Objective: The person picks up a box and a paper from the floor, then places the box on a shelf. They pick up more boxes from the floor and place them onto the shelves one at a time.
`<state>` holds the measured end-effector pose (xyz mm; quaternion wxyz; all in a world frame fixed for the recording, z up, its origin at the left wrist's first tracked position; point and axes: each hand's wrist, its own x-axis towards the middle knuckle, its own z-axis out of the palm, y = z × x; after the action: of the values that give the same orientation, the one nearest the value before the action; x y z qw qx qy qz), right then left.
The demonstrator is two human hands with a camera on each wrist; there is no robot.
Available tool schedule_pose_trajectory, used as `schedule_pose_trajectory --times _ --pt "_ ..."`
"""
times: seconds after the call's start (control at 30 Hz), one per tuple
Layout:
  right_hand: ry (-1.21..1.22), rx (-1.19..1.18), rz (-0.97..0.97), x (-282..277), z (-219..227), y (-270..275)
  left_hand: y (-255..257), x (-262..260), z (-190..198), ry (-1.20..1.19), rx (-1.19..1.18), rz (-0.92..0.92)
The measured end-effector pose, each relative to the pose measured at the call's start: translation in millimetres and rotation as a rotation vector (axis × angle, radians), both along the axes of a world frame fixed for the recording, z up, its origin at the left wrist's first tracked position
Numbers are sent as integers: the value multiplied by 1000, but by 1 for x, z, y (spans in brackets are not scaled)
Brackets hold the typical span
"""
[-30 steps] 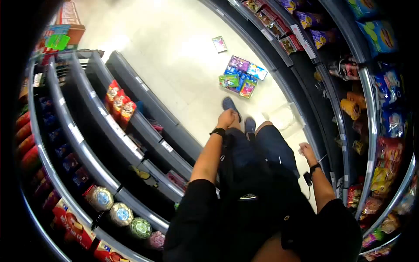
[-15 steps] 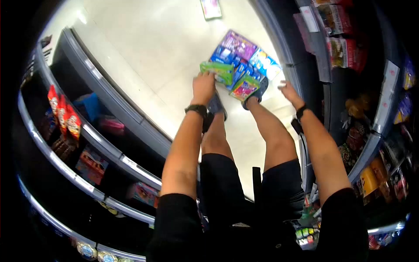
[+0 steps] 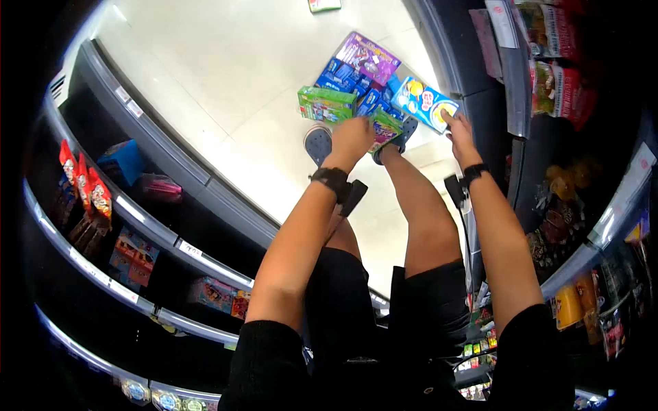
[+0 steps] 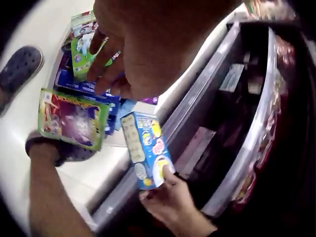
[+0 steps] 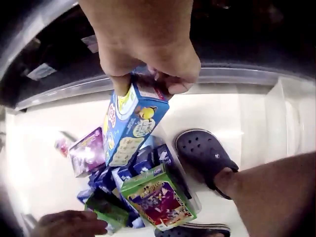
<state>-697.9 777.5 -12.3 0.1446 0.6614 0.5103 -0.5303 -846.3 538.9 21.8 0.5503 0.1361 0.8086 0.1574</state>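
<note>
My right hand point(image 3: 460, 137) pinches the end of a blue candy box point(image 3: 421, 103) with yellow and white pictures, thumb on its printed face. In the right wrist view, the blue box point(image 5: 136, 123) hangs tilted over a pile of blue packs point(image 5: 106, 180). My left hand point(image 3: 351, 142) is low over the pile's near side; its fingers point(image 4: 101, 74) reach down across a green box point(image 4: 81, 57). Another green-edged box with a purple picture point(image 5: 160, 200) leans at the pile's near side. A purple box point(image 3: 368, 58) lies on the far side.
Dark shelves run along both sides of the aisle, with red snack bags point(image 3: 86, 181) on the left and hanging packets point(image 3: 555, 89) on the right. A small box point(image 3: 324, 5) lies farther off on the pale floor. My clog-shod feet point(image 3: 319, 144) stand close to the pile.
I have bent down toward the pile, and both hands have reached it. My right hand has taken hold of the blue candy box and lifted it; the left has moved right.
</note>
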Motion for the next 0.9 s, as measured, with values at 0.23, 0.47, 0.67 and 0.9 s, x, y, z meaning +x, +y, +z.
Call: schedule_pose_trajectory --times 0.23,0.47,0.67,0.9 --pt "306 -521 350 -1 183 -13 -10 13 169 -179 324 657" --pt "666 -389 350 -3 418 -86 -93 1 377 -343 585 616" --pt "918 28 551 0 576 -186 -187 22 516 -208 662 414" --pt "1283 188 944 22 667 -264 -247 141 593 355 761 556"
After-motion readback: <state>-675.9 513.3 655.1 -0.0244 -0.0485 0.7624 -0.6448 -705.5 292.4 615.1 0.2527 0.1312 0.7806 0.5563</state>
